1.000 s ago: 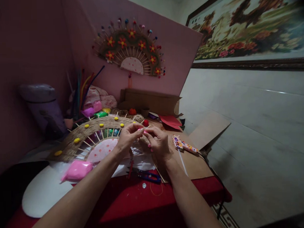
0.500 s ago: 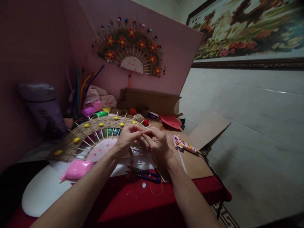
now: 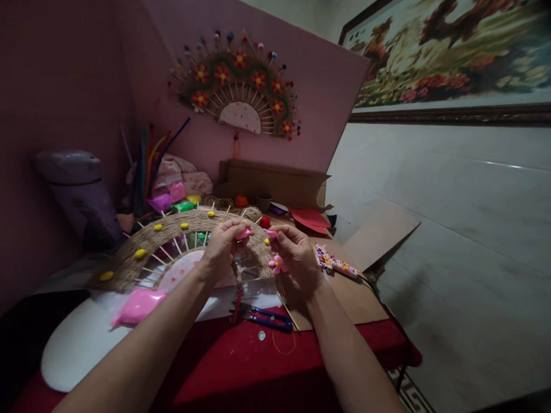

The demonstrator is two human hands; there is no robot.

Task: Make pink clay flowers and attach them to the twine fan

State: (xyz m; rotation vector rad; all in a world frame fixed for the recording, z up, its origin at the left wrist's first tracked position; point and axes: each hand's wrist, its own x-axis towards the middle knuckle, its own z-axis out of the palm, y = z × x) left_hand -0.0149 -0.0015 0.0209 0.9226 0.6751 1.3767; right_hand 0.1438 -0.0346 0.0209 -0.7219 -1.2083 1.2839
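My left hand (image 3: 220, 250) pinches a small lump of pink modelling clay (image 3: 244, 234) between thumb and fingers. A second bit of pink clay (image 3: 270, 233) is held in the fingertips of my right hand (image 3: 299, 257). Both hands are above the right part of a fan-shaped piece (image 3: 123, 258) wound with twine, with thin sticks and yellow clay dots along its band. Below my right fingers, a pink flower with a yellow centre (image 3: 277, 265) lies on the fan's right end. Part of the fan is hidden behind my hands.
A bag of pink clay (image 3: 138, 306) lies at the fan's front left. Blue-handled snips (image 3: 268, 318) rest near the red tablecloth's front. A flower-patterned glue gun (image 3: 336, 261) lies on cardboard (image 3: 358, 300) at right. A finished flowered fan (image 3: 239, 81) hangs on the pink board.
My hands have moved apart from touching fingertips. Pink clay now shows in each hand, and the pink flower under the right hand has come into view.
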